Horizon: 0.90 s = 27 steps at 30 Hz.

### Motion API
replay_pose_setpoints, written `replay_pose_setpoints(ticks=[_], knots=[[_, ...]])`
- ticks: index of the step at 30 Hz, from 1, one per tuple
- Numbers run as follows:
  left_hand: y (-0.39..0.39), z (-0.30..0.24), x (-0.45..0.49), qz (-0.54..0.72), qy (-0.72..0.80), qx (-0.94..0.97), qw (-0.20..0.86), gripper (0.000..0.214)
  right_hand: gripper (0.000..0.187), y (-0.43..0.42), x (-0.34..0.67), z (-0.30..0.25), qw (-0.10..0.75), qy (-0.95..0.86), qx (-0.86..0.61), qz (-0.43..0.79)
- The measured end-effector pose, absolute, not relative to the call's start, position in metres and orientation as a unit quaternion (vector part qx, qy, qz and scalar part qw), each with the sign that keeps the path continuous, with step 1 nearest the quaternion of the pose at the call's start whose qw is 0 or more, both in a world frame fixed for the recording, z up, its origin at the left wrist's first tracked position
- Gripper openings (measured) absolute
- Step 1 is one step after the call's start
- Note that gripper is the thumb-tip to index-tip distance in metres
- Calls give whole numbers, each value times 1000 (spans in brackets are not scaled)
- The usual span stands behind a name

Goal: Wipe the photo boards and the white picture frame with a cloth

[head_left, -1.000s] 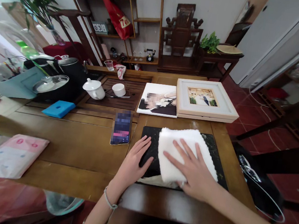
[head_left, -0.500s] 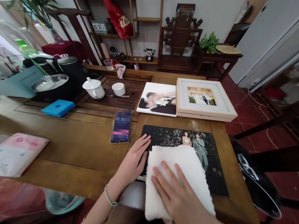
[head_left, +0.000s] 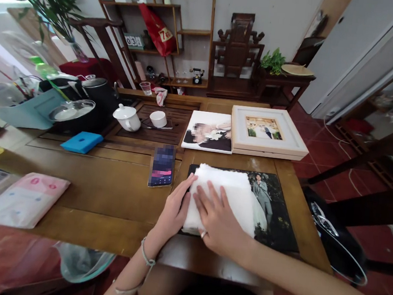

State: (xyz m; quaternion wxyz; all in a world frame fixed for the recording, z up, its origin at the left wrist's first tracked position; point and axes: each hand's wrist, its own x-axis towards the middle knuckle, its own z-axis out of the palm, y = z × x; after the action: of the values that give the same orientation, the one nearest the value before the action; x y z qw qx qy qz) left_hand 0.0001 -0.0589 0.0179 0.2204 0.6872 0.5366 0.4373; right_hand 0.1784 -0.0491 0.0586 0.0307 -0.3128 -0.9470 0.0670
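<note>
A dark wedding photo panel [head_left: 280, 223] lies flat near the front edge of the wooden table. Over its left part is spread a white cloth [head_left: 235, 185], which hides much of the picture. My right hand [head_left: 218, 218] rests flat on the cloth with its fingers spread, pressing it against the panel. At the panel's left edge is my left hand [head_left: 177, 204], fingers stretched out, its fingertips beside the cloth's edge. Whether those fingertips touch the cloth or only the panel, I cannot tell.
Behind the panel lie a white-edged photo print [head_left: 208, 132] and a framed photo [head_left: 269, 130]. A phone [head_left: 162, 166] sits to the left. Farther left are a blue box [head_left: 81, 142], a tissue pack [head_left: 23, 200], a lidded cup [head_left: 127, 118] and a small white bowl [head_left: 158, 119].
My right hand has slid the white cloth away from me and to the left across the panel. My left hand stays at the panel's left edge.
</note>
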Motion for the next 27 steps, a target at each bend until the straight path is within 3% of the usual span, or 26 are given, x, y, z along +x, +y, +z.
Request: replay_pose_setpoints(ticks=[5,10,17,27], knots=[[-60,17,2,428,524,705,213,42,71,-75,208,76,15,-957,-227,177],[-61,13,4,368,531,742,180,41,68,-39,246,91,-36,-925,-272,262],[-58,13,5,367,515,763,133,40,56,30,233,82,63,-892,-358,269],[-58,11,4,347,538,757,130,35,54,44,183,70,66,-916,-305,251]])
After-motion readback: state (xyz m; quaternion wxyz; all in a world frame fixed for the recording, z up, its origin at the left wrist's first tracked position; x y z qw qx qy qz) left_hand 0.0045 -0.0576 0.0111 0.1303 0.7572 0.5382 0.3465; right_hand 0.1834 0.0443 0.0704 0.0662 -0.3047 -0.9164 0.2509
